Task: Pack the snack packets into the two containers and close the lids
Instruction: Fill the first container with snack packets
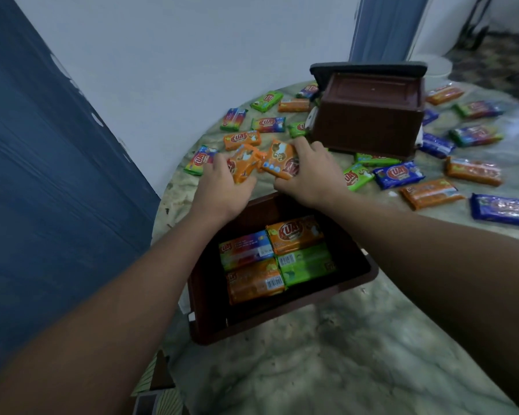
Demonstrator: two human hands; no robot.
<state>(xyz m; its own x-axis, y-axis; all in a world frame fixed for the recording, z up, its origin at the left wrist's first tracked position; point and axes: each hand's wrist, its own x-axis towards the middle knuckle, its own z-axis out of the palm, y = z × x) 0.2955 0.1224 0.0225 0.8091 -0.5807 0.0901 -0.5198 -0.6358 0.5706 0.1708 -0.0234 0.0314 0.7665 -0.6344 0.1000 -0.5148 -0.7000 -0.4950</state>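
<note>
Near brown container (282,322), lid off, on marble table (357,369): four snack packets inside, two orange, one green, one rainbow. Second brown container (369,121) farther back, upside down on its dark lid (369,68). Left hand (222,187) gripping orange packet (243,163); right hand (309,175) gripping another orange packet (282,160), both above the open container's far rim. Loose packets (399,174) scattered around.

The scene is dimly and evenly lit with a cool, bluish cast; no clear light source can be made out. Straight edges are bowed by wide-angle distortion. The hands (222,187) are slightly blurred, and faint glare is perhaps seen on the tabletop (357,369).
</note>
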